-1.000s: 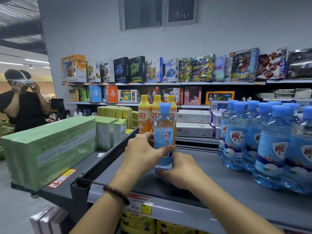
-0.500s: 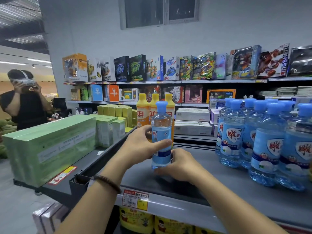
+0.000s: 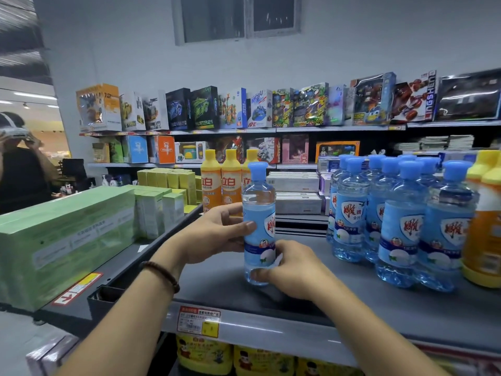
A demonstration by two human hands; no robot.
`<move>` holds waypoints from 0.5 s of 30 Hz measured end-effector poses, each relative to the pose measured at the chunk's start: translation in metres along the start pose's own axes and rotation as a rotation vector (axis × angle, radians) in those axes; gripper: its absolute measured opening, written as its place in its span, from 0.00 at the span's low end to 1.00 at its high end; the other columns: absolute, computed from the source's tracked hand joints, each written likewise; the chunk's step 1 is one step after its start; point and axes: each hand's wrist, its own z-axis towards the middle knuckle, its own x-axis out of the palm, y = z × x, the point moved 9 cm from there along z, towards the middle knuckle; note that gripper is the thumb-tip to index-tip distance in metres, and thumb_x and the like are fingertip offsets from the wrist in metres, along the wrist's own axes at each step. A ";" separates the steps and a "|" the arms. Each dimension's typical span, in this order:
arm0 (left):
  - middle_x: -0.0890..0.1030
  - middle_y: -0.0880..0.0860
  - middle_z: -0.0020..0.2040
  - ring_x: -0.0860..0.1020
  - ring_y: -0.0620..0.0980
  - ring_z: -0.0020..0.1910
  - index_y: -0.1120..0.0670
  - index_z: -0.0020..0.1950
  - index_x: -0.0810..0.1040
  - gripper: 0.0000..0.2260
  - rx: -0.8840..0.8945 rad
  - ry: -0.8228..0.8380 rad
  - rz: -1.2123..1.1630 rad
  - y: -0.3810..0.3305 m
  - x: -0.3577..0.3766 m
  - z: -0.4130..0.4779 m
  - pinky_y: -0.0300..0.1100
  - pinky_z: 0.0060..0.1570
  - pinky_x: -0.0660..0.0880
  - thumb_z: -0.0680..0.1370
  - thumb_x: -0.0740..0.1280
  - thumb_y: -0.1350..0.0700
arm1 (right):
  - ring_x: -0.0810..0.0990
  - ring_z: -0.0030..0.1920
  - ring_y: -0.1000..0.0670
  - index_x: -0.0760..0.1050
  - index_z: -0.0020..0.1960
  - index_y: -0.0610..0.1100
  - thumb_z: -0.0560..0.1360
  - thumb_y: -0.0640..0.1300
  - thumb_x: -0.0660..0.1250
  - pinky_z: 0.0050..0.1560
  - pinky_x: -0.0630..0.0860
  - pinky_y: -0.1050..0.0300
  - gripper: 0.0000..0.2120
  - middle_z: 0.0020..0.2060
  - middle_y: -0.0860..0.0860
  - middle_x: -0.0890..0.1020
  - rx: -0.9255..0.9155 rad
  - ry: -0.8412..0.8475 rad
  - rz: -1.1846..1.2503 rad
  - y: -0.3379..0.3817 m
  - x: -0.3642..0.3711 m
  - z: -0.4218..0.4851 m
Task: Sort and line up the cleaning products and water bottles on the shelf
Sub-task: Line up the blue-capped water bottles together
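**aisle_rat:** So where's the blue-capped bottle (image 3: 259, 226) sitting right now?

**shelfgoblin:** It's standing upright toward the front left of the grey shelf (image 3: 311, 308), out on its own. It's keeping well apart from the cluster of matching blue bottles (image 3: 393, 226) crowding the right side. Honestly can't tell if the base is fully resting on the deck or hovering just off it.

**aisle_rat:** And the hands?

**shelfgoblin:** Both are gripping it. The left hand (image 3: 217, 234) is wrapping round the middle, thumb lying across the label and fingers going behind. The right hand (image 3: 290, 270) is curling round the bottom end, fingertips (image 3: 259, 274) pressing on the clear part under the label. A beaded bracelet (image 3: 162, 271) is sitting on the left wrist.

**aisle_rat:** Anything else around?

**shelfgoblin:** Three yellow-capped orange bottles (image 3: 222, 185) are lining up behind it, farther back on the shelf. More orange bottles (image 3: 484, 234) are poking in at the far right, just beside the blue cluster. Green boxes (image 3: 67, 240) are stacking up on the unit to the left. A red-and-yellow price tag (image 3: 199, 320) is sticking to the front rail below the hands, and toy boxes (image 3: 244, 109) are filling the wall shelves behind.
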 end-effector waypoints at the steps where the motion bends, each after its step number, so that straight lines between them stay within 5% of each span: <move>1: 0.86 0.55 0.65 0.85 0.56 0.63 0.46 0.73 0.77 0.24 0.002 -0.017 0.078 -0.001 0.003 0.003 0.57 0.63 0.83 0.76 0.75 0.51 | 0.82 0.52 0.56 0.79 0.65 0.56 0.71 0.57 0.81 0.51 0.77 0.59 0.24 0.56 0.58 0.84 0.015 -0.031 0.004 -0.004 -0.003 -0.003; 4: 0.86 0.50 0.59 0.87 0.48 0.55 0.38 0.65 0.79 0.25 0.024 -0.129 0.301 -0.009 0.016 0.014 0.53 0.52 0.87 0.70 0.79 0.42 | 0.81 0.56 0.49 0.74 0.67 0.59 0.72 0.62 0.78 0.53 0.77 0.53 0.27 0.59 0.56 0.83 0.074 -0.115 -0.073 -0.014 -0.015 -0.010; 7: 0.86 0.49 0.56 0.87 0.47 0.51 0.36 0.58 0.79 0.18 0.076 -0.173 0.320 -0.017 0.037 0.028 0.48 0.47 0.87 0.72 0.80 0.46 | 0.82 0.59 0.46 0.72 0.65 0.60 0.68 0.69 0.75 0.57 0.80 0.47 0.30 0.58 0.55 0.84 0.114 -0.174 -0.195 -0.023 -0.028 -0.018; 11: 0.86 0.50 0.58 0.86 0.42 0.52 0.38 0.61 0.81 0.16 0.077 -0.061 0.290 -0.016 0.060 0.046 0.47 0.50 0.87 0.77 0.79 0.52 | 0.82 0.59 0.44 0.73 0.63 0.58 0.67 0.71 0.71 0.58 0.82 0.44 0.30 0.58 0.52 0.84 0.155 -0.206 -0.245 -0.036 -0.047 -0.036; 15: 0.88 0.49 0.57 0.87 0.47 0.56 0.43 0.65 0.83 0.16 0.098 -0.005 0.286 -0.020 0.081 0.063 0.49 0.54 0.86 0.78 0.78 0.53 | 0.82 0.61 0.42 0.74 0.65 0.55 0.71 0.68 0.73 0.58 0.81 0.46 0.28 0.59 0.50 0.83 0.207 -0.246 -0.344 -0.047 -0.069 -0.054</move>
